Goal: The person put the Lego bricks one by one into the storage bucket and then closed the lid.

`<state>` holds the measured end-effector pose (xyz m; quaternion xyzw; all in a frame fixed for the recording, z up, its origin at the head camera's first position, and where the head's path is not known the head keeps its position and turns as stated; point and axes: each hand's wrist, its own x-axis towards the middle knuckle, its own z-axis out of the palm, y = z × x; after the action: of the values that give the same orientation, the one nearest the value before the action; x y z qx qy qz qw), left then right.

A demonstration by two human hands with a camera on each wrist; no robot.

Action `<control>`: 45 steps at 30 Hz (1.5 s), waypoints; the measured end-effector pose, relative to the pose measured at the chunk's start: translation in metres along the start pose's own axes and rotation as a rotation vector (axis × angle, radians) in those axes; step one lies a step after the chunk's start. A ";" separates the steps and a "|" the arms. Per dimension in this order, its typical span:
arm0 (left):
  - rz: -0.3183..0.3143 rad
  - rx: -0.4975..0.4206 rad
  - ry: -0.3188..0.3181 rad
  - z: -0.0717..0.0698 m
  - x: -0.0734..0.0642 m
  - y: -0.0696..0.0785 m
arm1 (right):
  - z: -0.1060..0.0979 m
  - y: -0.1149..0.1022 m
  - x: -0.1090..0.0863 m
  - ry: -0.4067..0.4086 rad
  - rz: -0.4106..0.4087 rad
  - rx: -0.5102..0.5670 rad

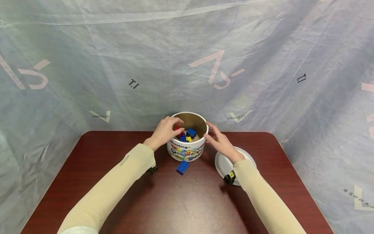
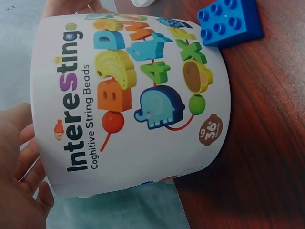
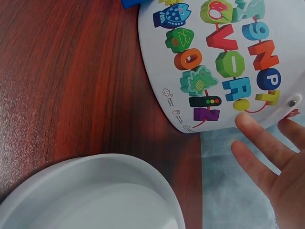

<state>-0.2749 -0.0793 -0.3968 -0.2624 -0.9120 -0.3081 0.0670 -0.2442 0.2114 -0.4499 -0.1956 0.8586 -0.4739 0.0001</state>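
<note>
A white round bucket (image 1: 187, 151) printed with colourful letters and pictures stands near the table's back edge, lid off. Blue (image 1: 191, 132), red (image 1: 180, 133) and yellow (image 1: 189, 139) building blocks lie inside. My left hand (image 1: 165, 130) reaches over its left rim, thumb and fingers spread apart close to the red block; the thumb partly covers that block. My right hand (image 1: 220, 143) touches the bucket's right side and rim with extended fingers (image 3: 259, 136). One blue building block (image 1: 182, 167), studs up, lies on the table just in front of the bucket.
A white round lid or shallow dish (image 1: 223, 165) lies on the dark red table (image 1: 187, 201), right of the bucket and partly beneath my right forearm. Grey printed sheeting (image 1: 175, 65) hangs behind the table and along both sides.
</note>
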 end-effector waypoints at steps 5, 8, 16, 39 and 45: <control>0.018 -0.008 0.008 -0.002 -0.004 0.002 | 0.000 -0.001 0.000 -0.001 0.002 -0.019; 0.030 -0.031 0.015 -0.002 -0.007 0.003 | 0.000 -0.001 0.000 -0.005 0.003 -0.016; 0.078 -0.084 0.046 -0.004 -0.017 0.005 | -0.001 0.000 0.000 -0.002 0.006 -0.023; 0.207 -0.140 0.083 0.000 -0.084 0.027 | 0.000 -0.002 -0.002 -0.015 0.019 -0.035; 0.165 -0.154 0.042 0.012 -0.101 0.023 | 0.000 -0.003 -0.001 -0.011 0.017 -0.034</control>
<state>-0.1761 -0.1008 -0.4227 -0.3344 -0.8594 -0.3760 0.0907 -0.2422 0.2105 -0.4478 -0.1910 0.8682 -0.4580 0.0056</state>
